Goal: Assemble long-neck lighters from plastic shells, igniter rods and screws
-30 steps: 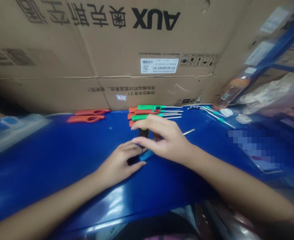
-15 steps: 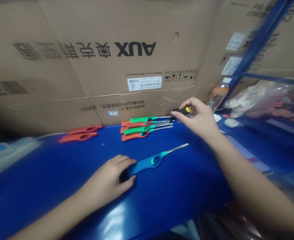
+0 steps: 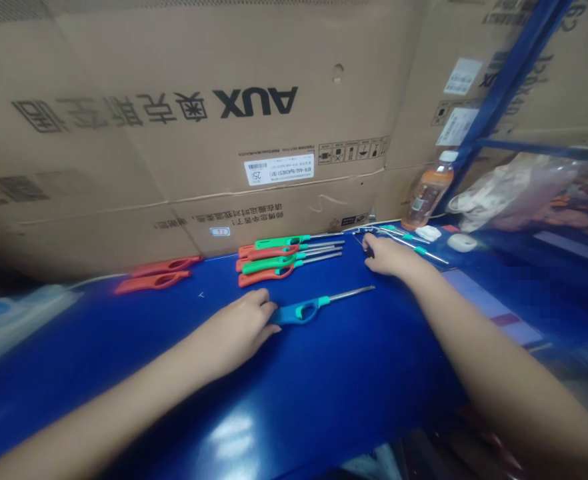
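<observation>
A blue long-nosed lighter point(image 3: 304, 310) lies on the blue table point(image 3: 324, 387), its metal tube pointing right. My left hand point(image 3: 239, 328) is closed over the rear end of its handle. My right hand point(image 3: 388, 257) rests on the table further back to the right, fingers curled round a small black screwdriver point(image 3: 369, 252), of which only a dark tip shows. It lies just right of a stack of green and orange lighters point(image 3: 279, 257).
Two orange handle shells point(image 3: 154, 277) lie at the back left. Loose metal tubes with green ends point(image 3: 409, 237), white caps point(image 3: 461, 243) and a drink bottle point(image 3: 427, 190) stand at the back right. Large cardboard boxes point(image 3: 199, 133) wall the rear; plastic bags point(image 3: 524, 190) fill the right.
My right hand lifted the screwdriver off the blue lighter, carried it back to the right, and has lowered it to the table. My left hand stayed on the lighter's handle.
</observation>
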Demonstrator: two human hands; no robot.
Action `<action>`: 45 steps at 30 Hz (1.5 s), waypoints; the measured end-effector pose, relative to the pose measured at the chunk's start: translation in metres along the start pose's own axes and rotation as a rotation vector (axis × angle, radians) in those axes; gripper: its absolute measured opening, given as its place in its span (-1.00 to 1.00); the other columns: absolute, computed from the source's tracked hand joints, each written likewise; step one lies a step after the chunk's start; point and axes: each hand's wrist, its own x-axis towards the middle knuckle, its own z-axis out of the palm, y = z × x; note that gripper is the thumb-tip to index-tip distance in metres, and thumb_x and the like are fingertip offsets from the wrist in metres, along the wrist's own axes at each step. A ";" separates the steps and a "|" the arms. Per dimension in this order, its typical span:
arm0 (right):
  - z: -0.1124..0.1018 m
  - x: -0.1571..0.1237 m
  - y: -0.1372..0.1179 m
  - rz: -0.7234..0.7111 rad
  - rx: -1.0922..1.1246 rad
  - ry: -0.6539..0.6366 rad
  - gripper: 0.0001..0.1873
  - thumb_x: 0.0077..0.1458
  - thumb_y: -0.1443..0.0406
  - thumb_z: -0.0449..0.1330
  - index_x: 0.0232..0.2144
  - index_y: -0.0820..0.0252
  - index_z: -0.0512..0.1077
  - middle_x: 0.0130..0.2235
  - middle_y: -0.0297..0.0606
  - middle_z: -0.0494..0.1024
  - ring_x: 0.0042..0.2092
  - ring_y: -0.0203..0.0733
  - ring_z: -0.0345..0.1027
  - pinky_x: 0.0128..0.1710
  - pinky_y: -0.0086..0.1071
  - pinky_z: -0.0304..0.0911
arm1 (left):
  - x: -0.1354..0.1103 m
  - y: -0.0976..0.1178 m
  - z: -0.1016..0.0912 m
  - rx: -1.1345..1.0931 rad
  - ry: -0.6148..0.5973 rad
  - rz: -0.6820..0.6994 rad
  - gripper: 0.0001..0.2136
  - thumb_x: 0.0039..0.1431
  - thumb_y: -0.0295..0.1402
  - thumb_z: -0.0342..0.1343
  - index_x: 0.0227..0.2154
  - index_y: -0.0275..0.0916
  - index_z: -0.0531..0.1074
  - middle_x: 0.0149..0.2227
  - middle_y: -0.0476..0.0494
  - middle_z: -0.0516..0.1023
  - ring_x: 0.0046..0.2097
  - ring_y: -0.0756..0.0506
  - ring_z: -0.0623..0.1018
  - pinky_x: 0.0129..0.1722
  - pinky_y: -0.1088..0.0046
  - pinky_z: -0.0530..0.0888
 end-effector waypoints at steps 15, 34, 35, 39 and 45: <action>0.002 -0.005 -0.007 -0.040 -0.092 -0.074 -0.61 0.31 0.16 0.20 0.11 0.19 0.40 0.10 -0.13 0.47 0.01 -0.09 0.45 -0.01 -0.09 0.44 | 0.059 -0.081 -0.035 0.042 0.410 0.028 -0.64 0.34 -0.18 -0.07 -0.10 -0.30 0.53 -0.22 -0.26 0.39 -0.15 -0.26 0.48 -0.04 0.11 0.49; 0.032 -0.018 -0.047 -0.678 0.117 0.109 -0.68 0.28 0.28 0.11 0.04 0.21 0.43 0.12 0.02 0.38 0.16 0.08 0.26 0.14 -0.02 0.28 | 0.085 -0.098 -0.018 0.013 0.554 -0.068 -0.65 0.31 -0.24 0.00 0.04 -0.28 0.47 -0.03 -0.29 0.45 0.03 -0.24 0.49 0.13 0.14 0.44; 0.033 -0.018 -0.047 -0.679 0.123 0.115 -0.68 0.28 0.28 0.11 0.04 0.23 0.44 0.14 0.06 0.36 0.19 0.12 0.24 0.15 0.01 0.27 | 0.077 -0.098 -0.018 0.022 0.555 -0.072 -0.66 0.31 -0.23 -0.01 0.03 -0.26 0.47 -0.03 -0.28 0.46 0.03 -0.24 0.49 0.12 0.14 0.45; 0.035 -0.019 -0.049 -0.703 0.146 0.125 -0.68 0.28 0.27 0.11 0.02 0.24 0.46 0.20 0.13 0.29 0.27 0.19 0.16 0.19 0.09 0.22 | 0.034 -0.111 -0.017 0.068 0.546 -0.139 -0.66 0.33 -0.18 -0.03 -0.01 -0.24 0.49 -0.01 -0.27 0.48 0.05 -0.25 0.49 0.12 0.14 0.43; 0.040 -0.032 -0.063 -0.787 0.187 0.102 -0.72 0.30 0.24 0.10 0.00 0.16 0.47 0.22 0.04 0.31 0.28 0.13 0.18 0.23 0.08 0.20 | -0.039 -0.156 -0.004 0.152 0.505 -0.351 -0.65 0.30 -0.17 -0.05 -0.05 -0.28 0.48 -0.04 -0.33 0.51 0.02 -0.29 0.51 0.06 0.14 0.44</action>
